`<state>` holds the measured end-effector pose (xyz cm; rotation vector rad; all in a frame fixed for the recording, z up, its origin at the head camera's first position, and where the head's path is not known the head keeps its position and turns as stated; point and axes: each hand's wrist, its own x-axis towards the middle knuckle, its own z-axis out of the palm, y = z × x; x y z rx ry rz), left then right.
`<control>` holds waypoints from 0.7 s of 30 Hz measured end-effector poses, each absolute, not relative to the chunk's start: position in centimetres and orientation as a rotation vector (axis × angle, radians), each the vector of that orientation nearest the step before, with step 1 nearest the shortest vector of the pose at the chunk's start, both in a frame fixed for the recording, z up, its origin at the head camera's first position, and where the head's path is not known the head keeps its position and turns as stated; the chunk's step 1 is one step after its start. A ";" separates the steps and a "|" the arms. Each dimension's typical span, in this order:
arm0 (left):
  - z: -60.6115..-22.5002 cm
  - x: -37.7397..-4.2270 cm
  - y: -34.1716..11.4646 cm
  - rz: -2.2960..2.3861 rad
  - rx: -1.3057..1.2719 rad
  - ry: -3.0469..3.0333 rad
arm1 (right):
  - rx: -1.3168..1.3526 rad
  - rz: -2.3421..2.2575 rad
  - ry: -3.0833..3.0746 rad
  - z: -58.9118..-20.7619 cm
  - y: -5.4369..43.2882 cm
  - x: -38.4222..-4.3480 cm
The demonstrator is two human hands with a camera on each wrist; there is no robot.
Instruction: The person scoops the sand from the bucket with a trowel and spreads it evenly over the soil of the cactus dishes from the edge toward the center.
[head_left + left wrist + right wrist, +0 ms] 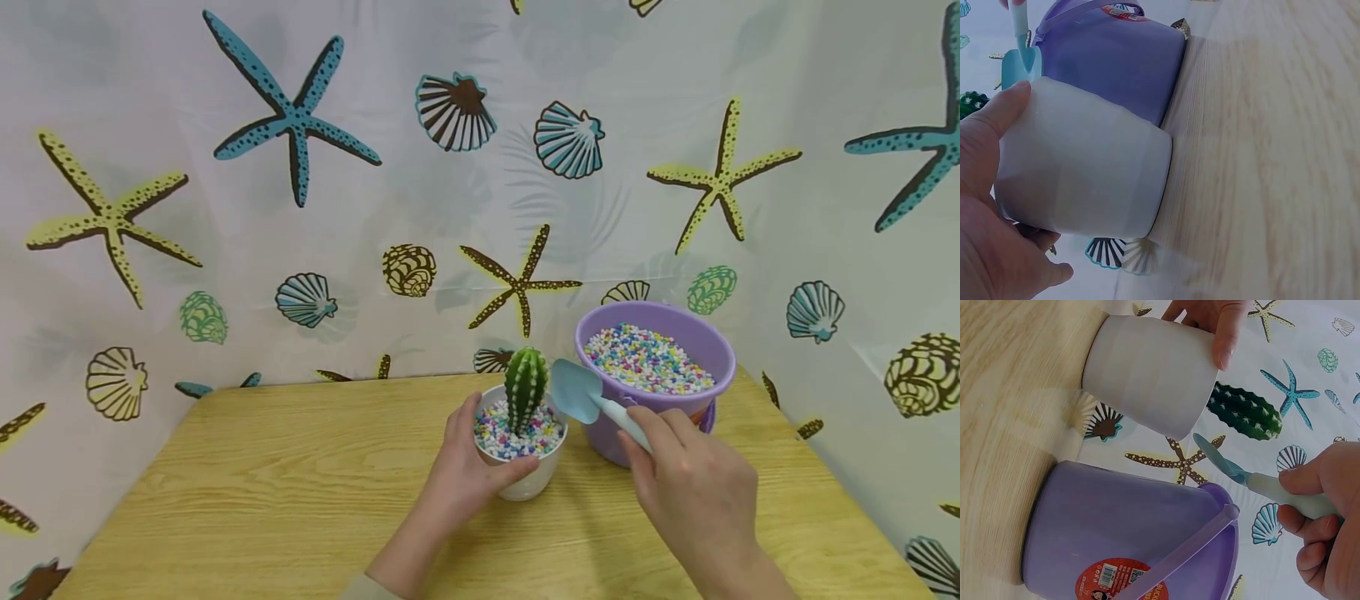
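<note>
A white pot (528, 485) stands upright on the table, holding a green cactus (525, 390) surrounded by small multicoloured beads (498, 433). My left hand (467, 471) holds the pot, its thumb across the near side by the rim and its fingers around the left side. A light blue toy shovel (576, 390) is gripped by the handle in my right hand (697, 479). Its blade hovers between the cactus and the bucket, just right of the pot's rim; no beads show on it. In the right wrist view the shovel (1215, 455) points toward the pot's rim.
Close to the pot's right stands a purple bucket (609, 429) filled high with the same beads (648, 358). Its handle (1185, 547) hangs down one side. Behind the wooden table (285, 475) hangs a cloth (360, 192) printed with starfish and shells.
</note>
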<state>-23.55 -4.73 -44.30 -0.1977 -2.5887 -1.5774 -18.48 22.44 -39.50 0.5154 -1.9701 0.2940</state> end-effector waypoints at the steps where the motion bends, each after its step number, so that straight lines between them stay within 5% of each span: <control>1: -44.3 -23.6 -4.8 -1.585 -0.194 -2.593 | 0.515 0.293 -1.971 -39.5 22.5 -18.5; 21: -44.1 -23.7 -5.6 -1.586 -0.210 -2.640 | 0.499 0.315 -1.996 -38.4 23.5 -18.9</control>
